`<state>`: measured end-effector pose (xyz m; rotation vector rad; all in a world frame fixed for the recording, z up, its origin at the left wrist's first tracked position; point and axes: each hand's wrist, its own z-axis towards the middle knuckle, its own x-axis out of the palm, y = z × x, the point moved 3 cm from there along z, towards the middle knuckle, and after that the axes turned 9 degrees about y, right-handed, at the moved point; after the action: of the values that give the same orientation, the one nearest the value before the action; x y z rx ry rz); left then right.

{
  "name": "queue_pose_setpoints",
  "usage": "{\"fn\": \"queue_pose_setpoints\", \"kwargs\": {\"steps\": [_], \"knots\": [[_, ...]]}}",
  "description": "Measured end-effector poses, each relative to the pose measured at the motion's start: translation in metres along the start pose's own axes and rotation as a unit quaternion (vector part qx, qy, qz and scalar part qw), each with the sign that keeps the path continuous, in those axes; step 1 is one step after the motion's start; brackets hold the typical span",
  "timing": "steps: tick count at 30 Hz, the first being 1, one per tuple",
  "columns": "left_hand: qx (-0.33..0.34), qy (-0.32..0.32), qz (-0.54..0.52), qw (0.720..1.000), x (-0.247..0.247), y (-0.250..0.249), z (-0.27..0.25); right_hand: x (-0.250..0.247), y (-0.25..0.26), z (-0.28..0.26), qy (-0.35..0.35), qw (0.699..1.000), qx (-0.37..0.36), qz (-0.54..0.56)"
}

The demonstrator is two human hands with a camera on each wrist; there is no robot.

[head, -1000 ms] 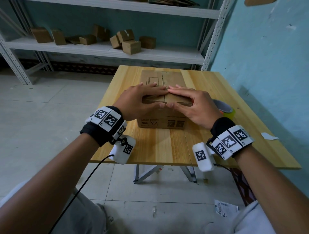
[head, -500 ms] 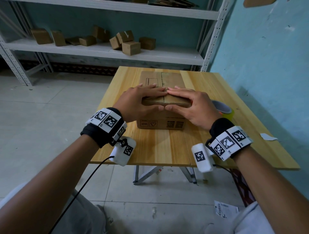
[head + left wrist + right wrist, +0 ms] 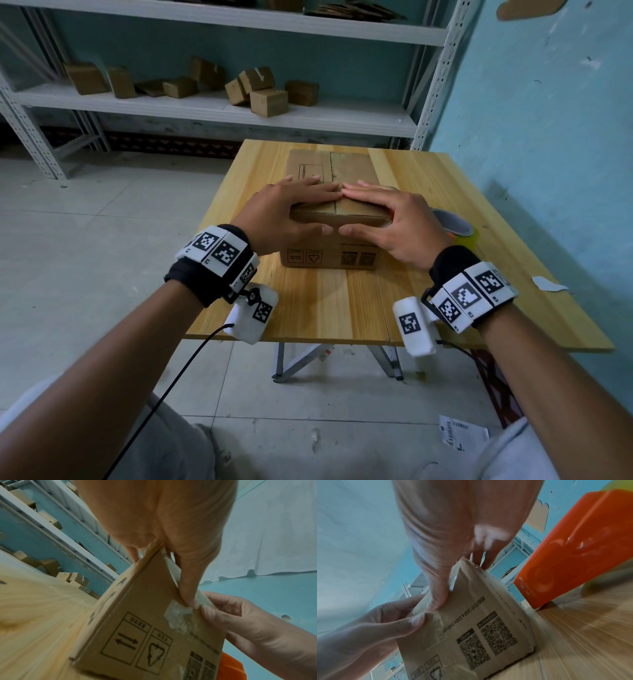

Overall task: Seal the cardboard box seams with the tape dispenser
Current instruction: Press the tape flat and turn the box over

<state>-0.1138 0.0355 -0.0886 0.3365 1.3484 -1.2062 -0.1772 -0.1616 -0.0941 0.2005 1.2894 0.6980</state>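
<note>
A brown cardboard box (image 3: 329, 255) stands on the wooden table (image 3: 325, 308), its top centre seam running away from me. My left hand (image 3: 298, 209) and right hand (image 3: 380, 212) lie flat on the near part of the two top flaps. Their fingertips meet at the seam and the thumbs (image 3: 187, 588) press on the front face, over old tape residue (image 3: 178, 615). Neither hand holds anything. The orange tape dispenser (image 3: 457, 228), with its roll, rests on the table just right of the box, beyond my right hand. Its orange body (image 3: 573, 547) looms in the right wrist view.
A metal shelf (image 3: 222, 109) behind the table carries several small cardboard boxes. A blue wall (image 3: 548, 137) runs close along the table's right side. A white paper scrap (image 3: 548, 284) lies near the right edge, and a printed label (image 3: 462, 433) is on the floor.
Hardly anything differs. Both hands stay pressed on the box top in the same spots, and the dispenser has not moved.
</note>
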Motion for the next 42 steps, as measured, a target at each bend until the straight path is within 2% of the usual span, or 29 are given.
{"fn": "queue_pose_setpoints", "kwargs": {"steps": [6, 11, 17, 26, 31, 42], "knots": [[-0.006, 0.021, -0.032, 0.999, -0.003, -0.001, -0.002, -0.004, -0.002, -0.003, 0.039, 0.999, -0.005, 0.033], [-0.017, -0.029, -0.128, 0.991, -0.021, 0.006, -0.008, -0.022, -0.008, -0.011, 0.006, 0.997, -0.012, 0.071], [-0.025, 0.018, -0.101, 0.994, -0.016, 0.014, -0.017, -0.023, -0.015, -0.021, 0.028, 0.997, -0.017, 0.066], [0.007, 0.025, -0.095, 0.995, -0.015, 0.016, -0.016, -0.022, -0.017, -0.023, 0.025, 0.998, -0.012, 0.058], [0.006, 0.066, -0.1, 0.993, -0.017, 0.02, -0.018, -0.022, -0.021, -0.024, 0.052, 0.996, -0.005, 0.075], [0.009, 0.078, -0.104, 0.992, -0.016, 0.023, -0.018, -0.023, -0.021, -0.024, 0.054, 0.995, 0.002, 0.079]]}}
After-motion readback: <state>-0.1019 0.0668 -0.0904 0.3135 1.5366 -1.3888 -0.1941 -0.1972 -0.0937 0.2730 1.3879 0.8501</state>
